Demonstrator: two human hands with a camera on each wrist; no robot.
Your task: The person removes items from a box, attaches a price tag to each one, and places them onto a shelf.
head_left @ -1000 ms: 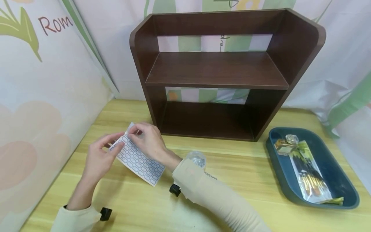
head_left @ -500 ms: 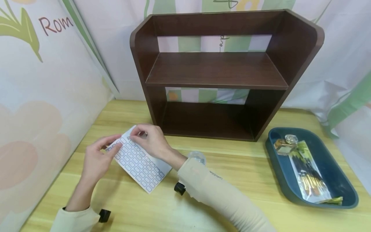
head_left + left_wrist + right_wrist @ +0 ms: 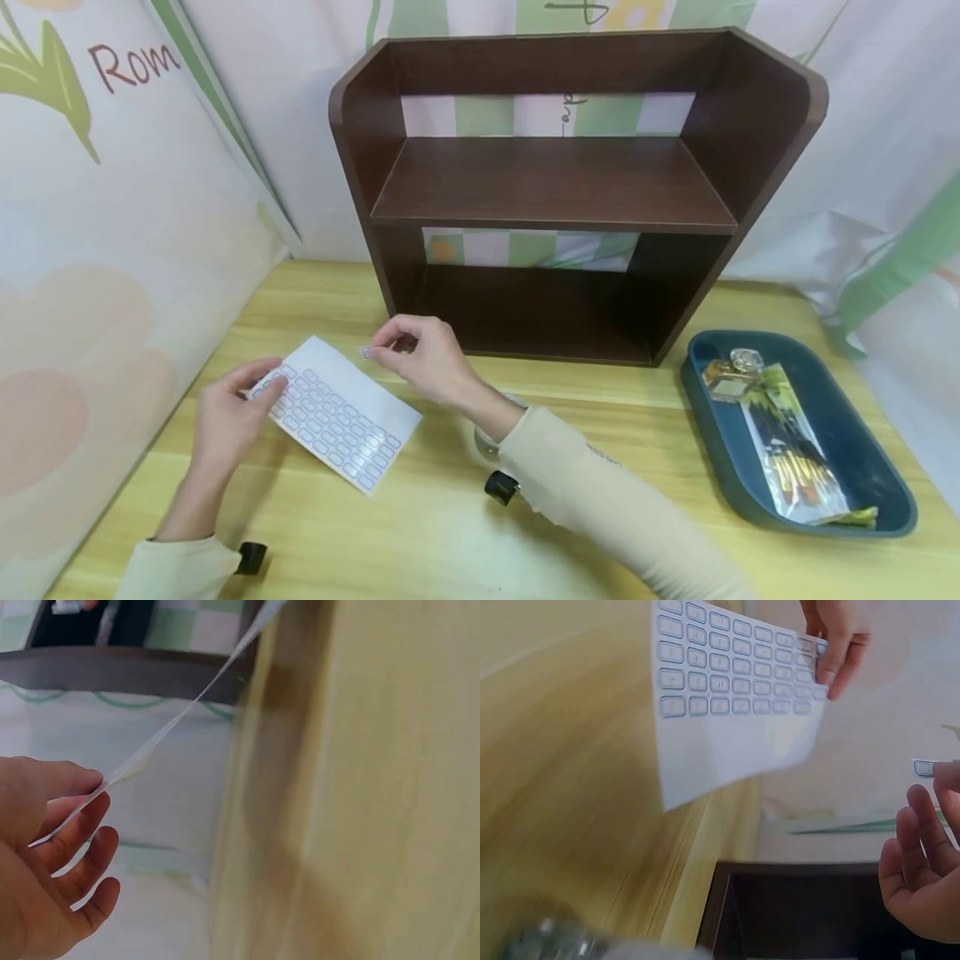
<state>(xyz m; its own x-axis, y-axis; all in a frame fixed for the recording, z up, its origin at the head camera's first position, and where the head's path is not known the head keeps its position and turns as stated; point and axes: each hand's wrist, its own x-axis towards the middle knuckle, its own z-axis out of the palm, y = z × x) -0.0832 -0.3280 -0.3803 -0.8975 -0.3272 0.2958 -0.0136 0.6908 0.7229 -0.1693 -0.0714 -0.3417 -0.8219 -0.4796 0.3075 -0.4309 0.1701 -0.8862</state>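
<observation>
Sleeves: pale, one round each forearm, with black devices at the wrists, over the worktop's near edge.
Left hand: the left hand pinches the sheet between thumb and fingers at its left end; the other fingers are bent loosely, apart from one another.
Sheet: the sheet is white, with rows of blue-outlined labels and a bare strip along the side toward the shelf – held tilted above the worktop's left half.
Clear container: the clear container is mostly hidden by the right wrist; it looks round, though little of it shows.
Right hand: the right hand pinches a single label between thumb and forefinger, its other fingers loosely curled – beyond the sheet, before the shelf's near left corner.
Tray: the blue tray sits by the worktop's right edge, a perfume bottle in its far left corner and a brush packet reaching its near edge.
Shelf: the dark brown shelf stands along the worktop's far edge.
Backdrop: printed cloth hangs behind and at left.
</observation>
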